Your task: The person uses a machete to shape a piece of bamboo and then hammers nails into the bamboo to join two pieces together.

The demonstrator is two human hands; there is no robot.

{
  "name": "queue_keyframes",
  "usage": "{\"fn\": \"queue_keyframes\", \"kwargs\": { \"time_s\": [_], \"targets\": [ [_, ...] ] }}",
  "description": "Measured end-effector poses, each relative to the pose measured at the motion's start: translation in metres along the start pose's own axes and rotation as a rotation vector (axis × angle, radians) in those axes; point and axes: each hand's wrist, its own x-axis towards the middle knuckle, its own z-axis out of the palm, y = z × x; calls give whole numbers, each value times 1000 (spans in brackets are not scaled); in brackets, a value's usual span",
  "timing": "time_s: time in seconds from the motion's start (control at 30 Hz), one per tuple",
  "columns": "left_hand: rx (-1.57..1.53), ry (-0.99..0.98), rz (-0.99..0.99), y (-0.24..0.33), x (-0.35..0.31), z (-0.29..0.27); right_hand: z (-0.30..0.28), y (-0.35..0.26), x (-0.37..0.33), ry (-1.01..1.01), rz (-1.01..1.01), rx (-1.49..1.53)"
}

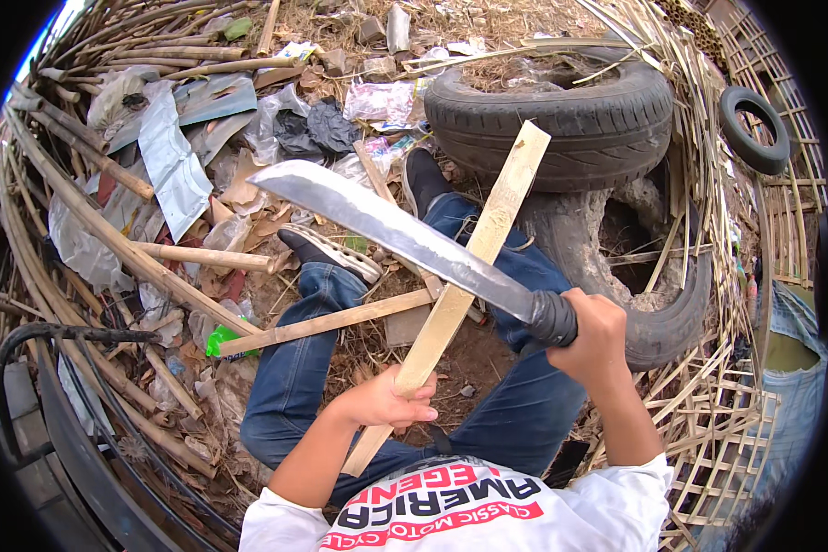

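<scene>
The left hand [386, 400] grips a wooden slat [501, 207] near its lower end; the right hand [591, 339] clasps a machete [386, 228], its blade crossing over the slat, perhaps touching. A tyre [580, 138] lies beyond; bamboo poles [124, 241] and plastic litter [175, 161] crowd the left.

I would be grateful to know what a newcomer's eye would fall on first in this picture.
Probably the broad grey metal machete with a black-wrapped handle, held in the right hand across the middle of the view. Next would come the long pale wooden slat in the left hand, slanting behind the blade, then the large black rubber tyre at upper right of centre.
</scene>
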Motion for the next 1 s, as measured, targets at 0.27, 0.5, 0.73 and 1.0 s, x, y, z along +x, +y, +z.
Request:
{"fn": "queue_keyframes", "kwargs": {
  "time_s": [0.27, 0.5, 0.73, 1.0],
  "targets": [
    [100, 138, 4, 17, 0, 16, 26, -26, 6, -172, -268, 56],
    [245, 93, 119, 11, 1, 12, 24, -19, 3, -132, -211, 37],
    [221, 91, 74, 8, 3, 16, 21, -9, 6, -130, -265, -47],
    [379, 197, 83, 20, -3, 25, 19, 20, 20, -62, -330, -167]
  ]
}}
